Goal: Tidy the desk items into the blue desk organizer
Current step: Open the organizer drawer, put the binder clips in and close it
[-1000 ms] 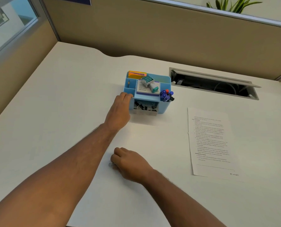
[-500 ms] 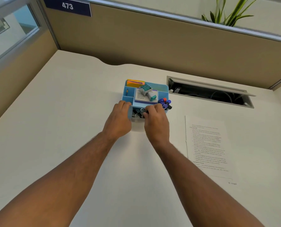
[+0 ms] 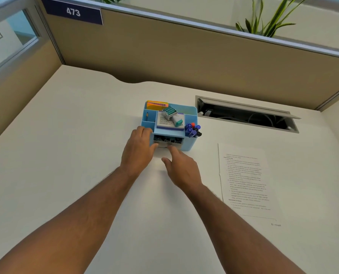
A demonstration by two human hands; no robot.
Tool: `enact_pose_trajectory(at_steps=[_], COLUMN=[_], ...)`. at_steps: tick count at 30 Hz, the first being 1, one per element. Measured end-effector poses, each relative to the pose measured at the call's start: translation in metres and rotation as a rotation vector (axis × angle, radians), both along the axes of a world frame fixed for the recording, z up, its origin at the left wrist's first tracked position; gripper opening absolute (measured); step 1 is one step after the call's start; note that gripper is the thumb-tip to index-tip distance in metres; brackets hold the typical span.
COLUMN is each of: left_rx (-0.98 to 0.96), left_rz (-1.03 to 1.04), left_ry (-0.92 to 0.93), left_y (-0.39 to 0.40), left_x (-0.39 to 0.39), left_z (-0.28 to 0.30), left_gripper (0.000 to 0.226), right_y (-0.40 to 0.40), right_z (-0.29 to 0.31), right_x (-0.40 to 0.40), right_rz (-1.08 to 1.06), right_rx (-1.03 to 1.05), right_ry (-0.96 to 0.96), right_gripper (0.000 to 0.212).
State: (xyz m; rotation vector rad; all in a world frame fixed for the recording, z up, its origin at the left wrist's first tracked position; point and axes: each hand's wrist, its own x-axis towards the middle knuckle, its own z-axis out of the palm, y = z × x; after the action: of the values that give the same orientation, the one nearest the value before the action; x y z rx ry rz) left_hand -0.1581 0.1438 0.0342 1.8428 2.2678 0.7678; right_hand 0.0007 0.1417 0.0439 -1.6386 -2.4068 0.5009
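Desk organizer (image 3: 189, 144): light blue. Sticky notes (image 3: 157, 104): orange and yellow. Stamp (image 3: 172, 116): teal and white. Marker caps (image 3: 192, 129): blue, one red, some black. Desk (image 3: 65, 155): cream. Nameplate (image 3: 72, 12): navy, white numerals.

The left hand (image 3: 140, 147) hides the organizer's (image 3: 190, 144) near-left corner; the drawer's (image 3: 168, 141) contents are too dark to identify; the sheet's (image 3: 245, 182) print is unreadable.

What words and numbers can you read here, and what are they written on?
"473": white digits on the dark blue sign on the cubicle wall.
"E-mail": bottom corner of the printed paper; its other lines are too small to read.
Stamp and the pad under it: print too blurred to read.
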Motion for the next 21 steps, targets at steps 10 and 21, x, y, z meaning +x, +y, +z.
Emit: enact_pose_trajectory(at_steps=[10,21], left_rx=[-0.031,-0.057], left_rz=[0.048,-0.016], left_ry=[0.061,0.126], left_y=[0.015,0.011], left_x=[0.000,-0.006], left_z=[0.005,0.006], left_gripper=[0.041,0.044], right_y=[0.013,0.003], right_z=[0.006,0.012], right_x=[-0.003,0.020], right_rz=[0.010,0.087], right_rx=[-0.126,-0.151], right_ry=[-0.088,-0.099], right_gripper=[0.066,0.064])
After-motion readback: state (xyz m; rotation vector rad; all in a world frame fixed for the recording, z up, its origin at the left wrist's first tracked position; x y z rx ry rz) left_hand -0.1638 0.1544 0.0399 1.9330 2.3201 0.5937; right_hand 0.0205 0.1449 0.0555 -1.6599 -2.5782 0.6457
